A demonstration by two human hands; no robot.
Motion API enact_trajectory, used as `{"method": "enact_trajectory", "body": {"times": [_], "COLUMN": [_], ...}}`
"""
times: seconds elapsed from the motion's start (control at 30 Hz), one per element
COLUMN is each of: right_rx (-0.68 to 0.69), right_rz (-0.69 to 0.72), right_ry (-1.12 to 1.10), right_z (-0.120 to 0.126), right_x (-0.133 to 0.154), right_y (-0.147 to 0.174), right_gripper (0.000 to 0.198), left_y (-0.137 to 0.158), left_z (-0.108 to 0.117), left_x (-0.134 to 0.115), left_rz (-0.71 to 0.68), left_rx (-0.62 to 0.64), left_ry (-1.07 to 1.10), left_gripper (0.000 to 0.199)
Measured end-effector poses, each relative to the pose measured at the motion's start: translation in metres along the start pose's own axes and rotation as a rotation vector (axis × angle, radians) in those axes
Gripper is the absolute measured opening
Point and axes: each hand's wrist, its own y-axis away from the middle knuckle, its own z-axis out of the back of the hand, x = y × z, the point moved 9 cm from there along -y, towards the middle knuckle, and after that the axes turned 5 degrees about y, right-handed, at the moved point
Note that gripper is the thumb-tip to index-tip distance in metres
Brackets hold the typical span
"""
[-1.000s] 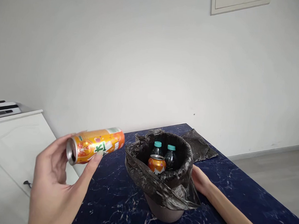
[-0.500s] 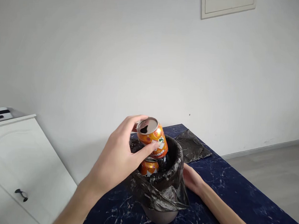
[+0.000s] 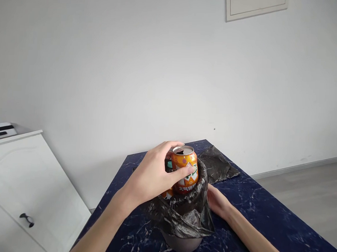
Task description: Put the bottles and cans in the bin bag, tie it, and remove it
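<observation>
My left hand (image 3: 157, 170) is closed round an orange soda can (image 3: 186, 172), thumb across its front and fingers behind. The can is upright with its top opened, its lower part inside the mouth of a small trash can (image 3: 183, 244). A black trash bag (image 3: 186, 217) lines the trash can and hangs over its rim. A second orange can (image 3: 168, 194) sits lower inside, mostly hidden by my left hand. Against the right side of the bag rests my right hand (image 3: 217, 201); its fingertips are hidden behind the bag.
The trash can stands on a blue marbled table (image 3: 254, 220) against a white wall. A folded black plastic bag (image 3: 218, 165) lies on the table at the back right. To the left is a white cabinet (image 3: 18, 186) with a dark handle.
My left hand has moved the orange can right and down, into the trash can's mouth, and the can is now more upright. My right hand stays at the bag's side.
</observation>
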Motion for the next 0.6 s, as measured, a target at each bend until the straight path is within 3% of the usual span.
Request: {"method": "enact_trajectory", "body": {"times": [0.17, 0.5, 0.6], "right_rx": [-0.015, -0.02, -0.013], "right_rz": [0.008, 0.003, 0.002], "right_ry": [0.013, 0.03, 0.032], "right_z": [0.0, 0.0, -0.001], "right_x": [0.002, 0.002, 0.002], "right_y": [0.002, 0.003, 0.003], "right_gripper": [0.025, 0.027, 0.028], "left_y": [0.005, 0.005, 0.006], "left_z": [-0.005, -0.012, -0.017], "left_x": [0.011, 0.001, 0.006], "left_rz": [0.041, 0.01, 0.027], "left_rx": [0.029, 0.124, 0.157], "left_ry": [0.028, -0.011, -0.016], "left_gripper": [0.057, 0.041, 0.047]}}
